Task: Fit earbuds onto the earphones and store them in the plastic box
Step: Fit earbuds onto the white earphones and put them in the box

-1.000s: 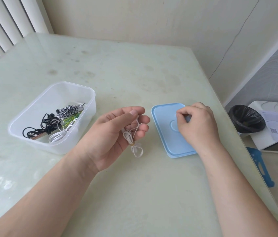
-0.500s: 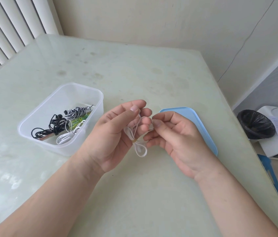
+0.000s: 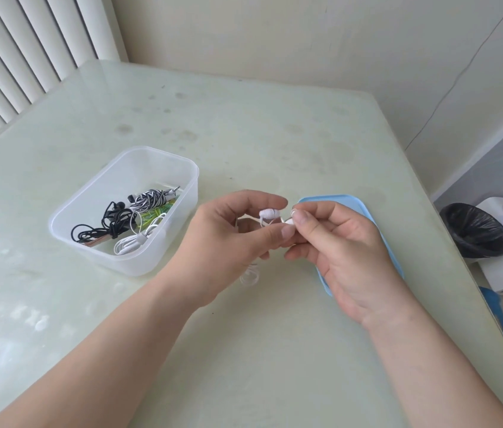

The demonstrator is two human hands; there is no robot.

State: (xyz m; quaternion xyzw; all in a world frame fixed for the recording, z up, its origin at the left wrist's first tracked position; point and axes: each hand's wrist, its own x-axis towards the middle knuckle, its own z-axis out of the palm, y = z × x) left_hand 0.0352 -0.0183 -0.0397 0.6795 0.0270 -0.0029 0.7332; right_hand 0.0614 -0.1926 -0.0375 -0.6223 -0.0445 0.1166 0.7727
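head view | left hand (image 3: 231, 239) curled, gripping white wired earphones (image 3: 270, 214), cable loop hanging below | right hand (image 3: 343, 251) pinches small white earbud tip (image 3: 289, 221) just beside the earpiece | clear rectangular plastic box (image 3: 139, 264) left of hands, holding bundled earphones | light-blue plastic lid (image 3: 330, 200) beneath right hand on pale green table (image 3: 275, 134)

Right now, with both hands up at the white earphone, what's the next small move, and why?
Likely press the white piece pinched in the right hand onto the earphone. The left hand holds the earphone with its end toward that piece, almost touching; whether it is seated cannot be told. The box stands open.
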